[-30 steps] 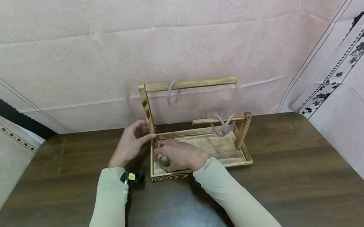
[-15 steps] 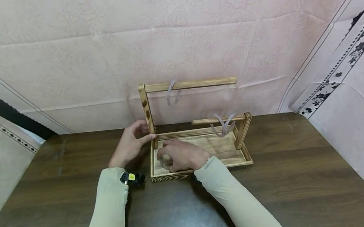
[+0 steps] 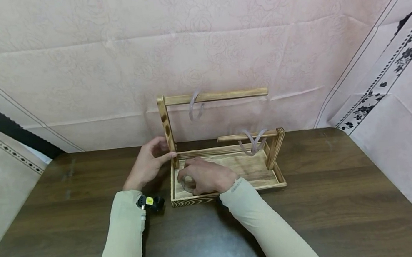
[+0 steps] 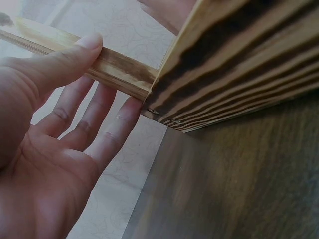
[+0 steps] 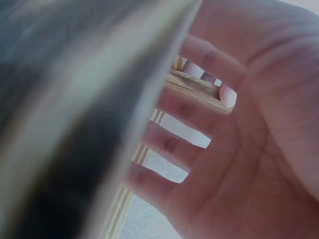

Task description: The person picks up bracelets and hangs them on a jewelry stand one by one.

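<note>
A wooden jewelry stand (image 3: 217,197) has a shallow tray, a tall left post with a long bar, and a short right post with a lower bar. My left hand (image 3: 148,164) pinches the left post near its foot, thumb in front and fingers behind; the left wrist view shows this grip on the post (image 4: 122,69). Inside the tray's left end, my right hand (image 3: 207,176) holds a clear bangle (image 3: 186,186) between thumb and fingers. In the right wrist view the tray wall (image 5: 89,109) hides the fingertips of the right hand (image 5: 214,134) and the bangle.
One pale translucent bangle (image 3: 191,108) hangs on the long upper bar (image 3: 232,94). Crossed pale bangles (image 3: 255,146) hang on the lower bar (image 3: 227,138). The stand rests on a dark wooden table (image 3: 332,182), with a pink patterned cloth (image 3: 219,43) behind it.
My right hand has shifted slightly right within the tray, and the clear bangle has moved with it. The left hand stays on the post.
</note>
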Demonstrator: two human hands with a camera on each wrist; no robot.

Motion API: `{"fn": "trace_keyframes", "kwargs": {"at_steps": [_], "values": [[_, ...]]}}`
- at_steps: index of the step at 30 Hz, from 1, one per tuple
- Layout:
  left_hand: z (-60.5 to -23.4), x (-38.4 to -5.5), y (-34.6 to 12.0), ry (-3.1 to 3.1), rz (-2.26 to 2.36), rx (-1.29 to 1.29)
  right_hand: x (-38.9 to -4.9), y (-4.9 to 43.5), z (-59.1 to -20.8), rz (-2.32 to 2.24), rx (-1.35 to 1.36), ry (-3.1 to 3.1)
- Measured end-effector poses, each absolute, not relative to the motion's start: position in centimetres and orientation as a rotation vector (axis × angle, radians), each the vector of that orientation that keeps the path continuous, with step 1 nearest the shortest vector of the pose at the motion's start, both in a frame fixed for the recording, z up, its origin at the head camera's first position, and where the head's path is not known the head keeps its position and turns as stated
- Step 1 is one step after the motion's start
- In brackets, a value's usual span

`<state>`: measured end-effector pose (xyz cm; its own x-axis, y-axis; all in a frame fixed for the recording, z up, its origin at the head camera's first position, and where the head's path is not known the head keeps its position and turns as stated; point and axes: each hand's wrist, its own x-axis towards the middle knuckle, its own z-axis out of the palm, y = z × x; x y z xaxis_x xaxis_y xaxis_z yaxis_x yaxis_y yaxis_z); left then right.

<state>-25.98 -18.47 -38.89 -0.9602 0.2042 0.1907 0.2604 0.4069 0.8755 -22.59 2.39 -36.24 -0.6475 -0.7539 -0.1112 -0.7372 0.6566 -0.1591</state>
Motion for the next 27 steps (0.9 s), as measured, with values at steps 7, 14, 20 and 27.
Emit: {"fn": "trace_keyframes", "kwargs": {"at_steps": [7,14,20,27], "values": [[-38.83,-25.90,-18.37,-2.589,-1.624,-0.430,-22.58,2.43,-36.28,-0.141,-1.242,2.714],[-38.73,-25.83,-18.37,-2.607,-1.619,-0.414,-22.52,2.47,-36.29,-0.167,-1.199,2.745],[-38.82,-25.85,-18.40,-2.605,-1.594,-0.412,-22.46,2.52,-36.12,-0.225,-1.141,2.734],[-38.84,-25.84,-18.37,-2.611,-1.573,-0.408,-22.33,2.63,-35.81,-0.270,-1.113,2.748]]}}
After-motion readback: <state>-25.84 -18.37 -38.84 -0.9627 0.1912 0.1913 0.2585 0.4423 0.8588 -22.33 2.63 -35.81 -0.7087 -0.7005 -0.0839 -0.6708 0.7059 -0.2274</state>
